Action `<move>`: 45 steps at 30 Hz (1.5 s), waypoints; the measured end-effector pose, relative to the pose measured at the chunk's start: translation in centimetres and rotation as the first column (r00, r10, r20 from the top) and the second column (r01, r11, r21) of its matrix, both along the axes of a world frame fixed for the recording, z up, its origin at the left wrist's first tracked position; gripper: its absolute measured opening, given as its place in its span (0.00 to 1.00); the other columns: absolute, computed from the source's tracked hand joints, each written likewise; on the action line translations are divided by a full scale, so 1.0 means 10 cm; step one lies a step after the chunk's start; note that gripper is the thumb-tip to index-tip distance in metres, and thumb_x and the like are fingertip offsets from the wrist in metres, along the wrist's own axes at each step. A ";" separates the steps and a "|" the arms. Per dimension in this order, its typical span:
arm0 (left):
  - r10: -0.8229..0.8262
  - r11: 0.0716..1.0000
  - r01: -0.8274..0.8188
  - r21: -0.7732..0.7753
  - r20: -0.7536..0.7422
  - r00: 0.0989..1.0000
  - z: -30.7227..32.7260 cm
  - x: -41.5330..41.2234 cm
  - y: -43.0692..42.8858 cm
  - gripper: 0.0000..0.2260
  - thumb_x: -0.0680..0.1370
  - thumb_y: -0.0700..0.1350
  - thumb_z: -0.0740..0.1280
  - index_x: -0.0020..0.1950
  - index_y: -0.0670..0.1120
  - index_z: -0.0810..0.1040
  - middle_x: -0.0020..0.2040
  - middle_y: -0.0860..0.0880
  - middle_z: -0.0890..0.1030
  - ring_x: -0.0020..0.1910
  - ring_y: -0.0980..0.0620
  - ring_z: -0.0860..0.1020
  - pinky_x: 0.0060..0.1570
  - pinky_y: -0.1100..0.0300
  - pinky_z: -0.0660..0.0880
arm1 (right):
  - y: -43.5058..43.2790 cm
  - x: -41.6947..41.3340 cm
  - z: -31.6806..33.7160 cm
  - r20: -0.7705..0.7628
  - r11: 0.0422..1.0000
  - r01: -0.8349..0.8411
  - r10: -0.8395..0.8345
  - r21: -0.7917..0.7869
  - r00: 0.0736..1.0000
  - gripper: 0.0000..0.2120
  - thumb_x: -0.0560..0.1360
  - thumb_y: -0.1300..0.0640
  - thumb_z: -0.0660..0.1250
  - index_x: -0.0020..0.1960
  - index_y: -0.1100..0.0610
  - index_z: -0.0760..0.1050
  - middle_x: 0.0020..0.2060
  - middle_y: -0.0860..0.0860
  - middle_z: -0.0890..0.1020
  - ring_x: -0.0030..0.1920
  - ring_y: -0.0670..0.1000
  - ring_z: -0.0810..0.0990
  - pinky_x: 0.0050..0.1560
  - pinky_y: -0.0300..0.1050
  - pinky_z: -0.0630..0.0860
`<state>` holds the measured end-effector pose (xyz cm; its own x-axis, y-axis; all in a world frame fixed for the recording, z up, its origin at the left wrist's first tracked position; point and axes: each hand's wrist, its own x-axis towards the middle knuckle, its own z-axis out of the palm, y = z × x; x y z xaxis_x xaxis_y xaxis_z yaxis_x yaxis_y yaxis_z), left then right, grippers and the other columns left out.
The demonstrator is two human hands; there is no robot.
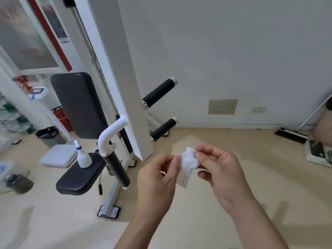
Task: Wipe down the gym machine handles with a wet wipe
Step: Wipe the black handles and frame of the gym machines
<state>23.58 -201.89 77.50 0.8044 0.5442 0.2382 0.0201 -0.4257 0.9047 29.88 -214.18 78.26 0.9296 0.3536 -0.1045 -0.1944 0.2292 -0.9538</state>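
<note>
A crumpled white wet wipe (187, 166) hangs between both hands at lower centre. My left hand (158, 178) pinches its left edge and my right hand (221, 169) pinches its top right corner. To the left stands the white gym machine (116, 69). Its near black handle (116, 168) points down from a white curved tube, a short way left of my left hand. Two more black handles, an upper handle (159, 93) and a lower handle (163, 129), stick out to the right behind the upright.
A white spray bottle (82, 157) stands on the machine's black seat (79, 177). Beside it on the beige floor are a grey bin (48, 135), a white scale (58, 155) and a red extinguisher (62, 117). A broom (294, 133) leans at the right wall.
</note>
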 end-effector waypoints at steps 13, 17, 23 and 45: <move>0.077 0.943 -0.086 0.321 0.039 0.996 0.44 0.47 0.43 0.11 0.78 0.41 0.62 0.55 0.53 0.80 0.38 0.58 0.82 0.40 0.59 0.79 0.39 0.68 0.74 | 0.70 0.54 0.20 0.439 0.985 -0.009 0.085 -0.173 0.894 0.13 0.73 0.63 0.70 0.49 0.45 0.81 0.41 0.42 0.84 0.37 0.45 0.83 0.38 0.40 0.77; 0.207 0.833 -0.182 0.523 0.010 0.978 0.52 0.60 0.39 0.12 0.78 0.45 0.61 0.58 0.53 0.78 0.36 0.56 0.80 0.37 0.56 0.77 0.36 0.64 0.70 | 0.84 0.81 0.12 0.546 0.973 0.150 -0.031 -0.174 0.837 0.12 0.73 0.64 0.69 0.45 0.46 0.81 0.41 0.45 0.84 0.40 0.47 0.83 0.46 0.49 0.81; 0.537 0.623 -0.180 0.761 -0.248 0.807 0.55 0.89 0.38 0.28 0.77 0.45 0.56 0.76 0.49 0.52 0.28 0.52 0.66 0.29 0.49 0.67 0.31 0.56 0.63 | 1.14 1.16 0.17 0.794 0.982 0.184 -0.074 -0.049 0.604 0.08 0.73 0.59 0.68 0.50 0.55 0.83 0.40 0.48 0.79 0.39 0.45 0.77 0.39 0.29 0.72; 0.678 0.360 -0.083 0.929 -0.200 0.707 0.66 1.13 0.59 0.29 0.55 0.36 0.74 0.56 0.36 0.79 0.16 0.50 0.63 0.17 0.49 0.53 0.27 0.71 0.42 | 1.50 1.41 0.21 0.913 0.913 0.218 0.272 -0.345 0.305 0.05 0.73 0.62 0.69 0.49 0.59 0.80 0.43 0.52 0.77 0.40 0.51 0.78 0.39 0.37 0.71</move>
<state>34.87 -195.95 84.07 0.6913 0.5888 0.4189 0.6845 -0.7193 -0.1185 43.95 -199.14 80.36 0.4572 0.5441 0.7035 0.8750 -0.1340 -0.4651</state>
